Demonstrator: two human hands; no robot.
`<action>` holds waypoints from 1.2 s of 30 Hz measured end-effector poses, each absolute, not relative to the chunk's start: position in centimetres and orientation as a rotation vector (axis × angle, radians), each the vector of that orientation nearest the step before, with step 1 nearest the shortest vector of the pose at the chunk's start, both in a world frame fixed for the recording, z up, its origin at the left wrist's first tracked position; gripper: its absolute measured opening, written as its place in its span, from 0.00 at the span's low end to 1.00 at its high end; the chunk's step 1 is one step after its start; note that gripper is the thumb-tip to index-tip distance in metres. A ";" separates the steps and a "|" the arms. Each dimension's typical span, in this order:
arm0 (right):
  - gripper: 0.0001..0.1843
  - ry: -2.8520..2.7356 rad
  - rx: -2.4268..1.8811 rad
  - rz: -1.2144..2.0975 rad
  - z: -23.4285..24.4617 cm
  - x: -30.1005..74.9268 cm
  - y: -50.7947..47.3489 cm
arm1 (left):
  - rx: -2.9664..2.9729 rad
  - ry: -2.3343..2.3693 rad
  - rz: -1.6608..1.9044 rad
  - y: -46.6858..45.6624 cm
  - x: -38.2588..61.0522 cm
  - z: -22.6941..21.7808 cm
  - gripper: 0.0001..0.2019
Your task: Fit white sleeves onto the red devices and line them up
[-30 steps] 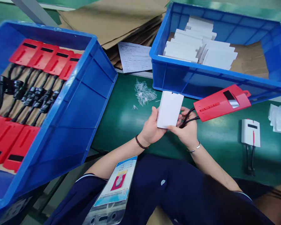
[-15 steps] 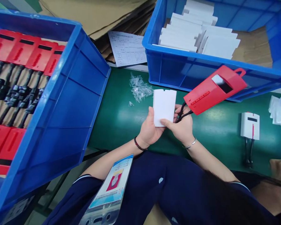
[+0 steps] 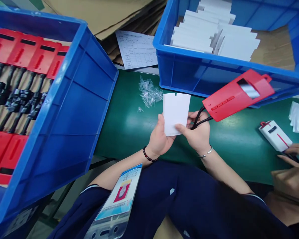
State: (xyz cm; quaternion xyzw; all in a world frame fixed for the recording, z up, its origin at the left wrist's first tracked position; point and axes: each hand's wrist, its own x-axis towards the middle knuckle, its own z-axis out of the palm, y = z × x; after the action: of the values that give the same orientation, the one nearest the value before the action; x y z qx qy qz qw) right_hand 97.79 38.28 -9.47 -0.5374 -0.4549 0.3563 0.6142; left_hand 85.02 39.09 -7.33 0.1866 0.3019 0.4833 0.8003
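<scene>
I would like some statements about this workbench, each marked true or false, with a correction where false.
The left hand holds a white sleeve. True.
The right hand grips the black cord of a red device. True.
The red device lies flat. False: it is raised above the green table.
Red devices fill the crate on the right. False: the right crate holds white sleeves.
A white device lies beside another person's hand. True.

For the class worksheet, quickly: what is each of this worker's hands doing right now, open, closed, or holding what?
Left hand: closed on the white card.
Right hand: closed on the black cord of the red case, thumb on the card.
</scene>
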 end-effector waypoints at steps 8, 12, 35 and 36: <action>0.22 -0.939 -1.125 0.575 -9.1 100.9 40.3 | 0.990 0.803 0.913 39.3 82.4 -6.4 0.24; 0.21 -1.081 -1.102 0.623 -9.5 100.9 39.5 | 1.586 0.964 1.004 39.4 81.9 -6.3 0.20; 0.09 -0.989 -1.090 1.001 -9.0 100.2 37.1 | 1.461 0.951 1.086 41.1 79.5 -5.2 0.16; 0.09 -0.925 -1.109 1.002 -8.8 100.2 37.1 | 1.345 0.964 1.222 40.9 79.8 -5.6 0.15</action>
State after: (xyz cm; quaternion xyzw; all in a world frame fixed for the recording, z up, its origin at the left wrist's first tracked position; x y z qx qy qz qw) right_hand 100.22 37.15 -8.83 -0.4860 -0.4051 0.4390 0.6379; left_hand 79.79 40.91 -5.63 0.5599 0.4016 0.5088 0.5161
